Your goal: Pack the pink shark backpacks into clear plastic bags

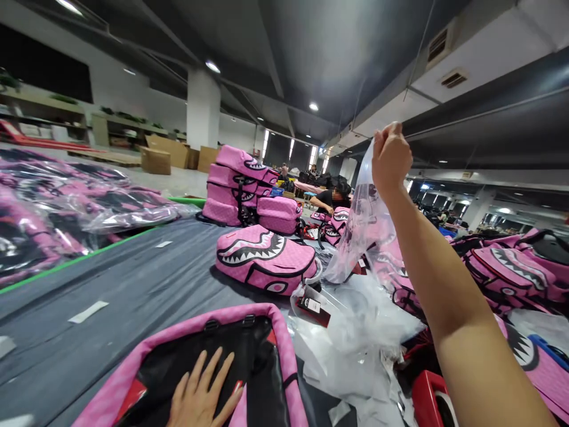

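Observation:
My left hand (202, 388) lies flat with fingers spread on the black back panel of a pink backpack (278, 332) at the near edge of the table. Raised high on the right, my right hand (392, 155) is closed on the top of a clear plastic bag (355, 237), which hangs down from it. Just beyond the near backpack sits another pink backpack (267, 258) with a shark-mouth print, and a black and red hang tag (315, 305) lies beside it. A pile of clear plastic bags (355, 338) spreads below my raised arm.
Several pink backpacks stand in a stack (240, 184) farther back. Plastic-wrapped backpacks (89, 201) cover the left side beyond a green edge (84, 256). More backpacks (507, 267) are heaped at the right, near a red object (431, 397). A person (331, 198) bends over the table behind.

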Motion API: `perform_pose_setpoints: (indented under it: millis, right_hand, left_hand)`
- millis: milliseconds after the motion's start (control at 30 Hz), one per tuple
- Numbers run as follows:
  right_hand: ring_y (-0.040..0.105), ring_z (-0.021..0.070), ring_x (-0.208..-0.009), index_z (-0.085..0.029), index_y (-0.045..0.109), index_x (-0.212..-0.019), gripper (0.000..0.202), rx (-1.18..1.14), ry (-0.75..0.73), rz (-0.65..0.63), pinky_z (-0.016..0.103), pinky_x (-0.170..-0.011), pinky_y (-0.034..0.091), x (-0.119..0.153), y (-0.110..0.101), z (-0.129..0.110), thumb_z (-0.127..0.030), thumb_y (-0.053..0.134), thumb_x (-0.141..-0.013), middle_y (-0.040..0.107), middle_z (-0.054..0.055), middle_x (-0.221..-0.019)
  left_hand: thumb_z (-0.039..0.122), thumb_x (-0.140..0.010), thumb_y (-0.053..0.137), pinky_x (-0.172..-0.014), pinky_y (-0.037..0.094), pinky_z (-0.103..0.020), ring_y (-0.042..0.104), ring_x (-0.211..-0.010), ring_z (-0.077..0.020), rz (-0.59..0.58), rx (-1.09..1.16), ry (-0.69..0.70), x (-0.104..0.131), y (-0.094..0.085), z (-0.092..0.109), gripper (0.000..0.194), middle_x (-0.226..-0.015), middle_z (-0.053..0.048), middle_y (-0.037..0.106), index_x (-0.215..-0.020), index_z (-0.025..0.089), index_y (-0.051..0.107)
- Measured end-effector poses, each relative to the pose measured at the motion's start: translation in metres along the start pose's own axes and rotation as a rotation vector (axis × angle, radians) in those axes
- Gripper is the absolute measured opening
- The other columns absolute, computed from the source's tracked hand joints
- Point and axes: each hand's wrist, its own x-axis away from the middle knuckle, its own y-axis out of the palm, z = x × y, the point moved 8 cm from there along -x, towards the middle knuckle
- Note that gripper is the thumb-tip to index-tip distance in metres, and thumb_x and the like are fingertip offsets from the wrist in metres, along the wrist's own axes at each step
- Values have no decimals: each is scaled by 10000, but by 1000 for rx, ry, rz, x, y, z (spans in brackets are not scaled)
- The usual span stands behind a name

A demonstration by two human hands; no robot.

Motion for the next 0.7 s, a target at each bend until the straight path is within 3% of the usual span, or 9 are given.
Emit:
perform_pose_setpoints:
  millis: [67,133,233,267,333,400,500,600,700]
  right_hand:
    - [554,127,-633,-158,569,-1088,471,-118,-37,92,268,-641,387,17,-53,-35,-451,202,-1116,546,12,-805]
    - [485,115,-551,-185,562,-973,408,-185,-55,80,246,-571,331,58,-91,-69,-455,285,-1106,517,-23,-703]
    - [436,98,-479,-205,540,-849,346,-211,-187,-41,242,-503,263,134,-119,-116,-387,377,-1094,541,-36,-645]
    - [441,95,-474,-204,539,-834,332,-215,-241,-75,245,-495,258,157,-125,-127,-356,394,-1091,565,-32,-653]
    - [471,93,-485,-202,541,-820,316,-233,-309,-133,244,-496,273,193,-139,-137,-308,409,-1087,601,-23,-671]
    - [492,94,-494,-205,534,-809,306,-272,-315,-192,239,-504,300,219,-154,-132,-282,421,-1083,595,-24,-657]
    - [501,107,-491,-223,515,-806,269,-369,-287,-304,241,-517,346,260,-178,-115,-237,444,-1065,553,-32,-619]
    - [529,128,-489,-244,517,-831,224,-471,-256,-416,257,-518,380,319,-196,-104,-185,448,-1036,553,-31,-609]
    - [561,149,-480,-264,523,-832,215,-515,-173,-527,272,-498,389,395,-200,-96,-170,449,-1010,568,-26,-606]
  left_hand:
    - [506,-930,447,-1207,264,-616,440,-1446,-373,33,299,-20,1,-14,30,500,-1463,-116,612,-1301,289,704]
    - [621,-849,582,-1167,353,-575,576,-1302,-370,-111,725,-18,6,-7,88,496,-1319,-130,703,-1195,313,761]
    - [663,-667,799,-1132,386,-534,596,-1273,-370,-472,1466,-3,13,6,203,593,-1310,-112,701,-1195,398,748]
    - [680,-625,825,-1134,365,-561,590,-1273,-388,-529,1670,-60,12,4,229,634,-1316,-135,690,-1177,375,759]
    - [836,-646,699,-1131,364,-583,550,-1326,-374,-481,1814,-123,5,-12,253,796,-1443,-115,600,-1284,359,688]
    - [892,-611,680,-1166,347,-538,423,-1448,-362,-348,2190,-220,0,-39,242,954,-1579,-114,461,-1369,316,620]
    - [877,-583,724,-1143,412,-473,401,-1469,-338,-174,2460,-369,11,-67,194,980,-1565,-124,479,-1336,255,635]
    - [801,-751,663,-1035,517,-466,583,-1305,-316,-119,2442,-659,37,-66,156,785,-1387,-160,628,-1244,190,666]
    - [558,-962,547,-838,594,-389,713,-1017,-232,-73,2202,-932,54,-52,136,460,-1219,-155,709,-1137,152,678]
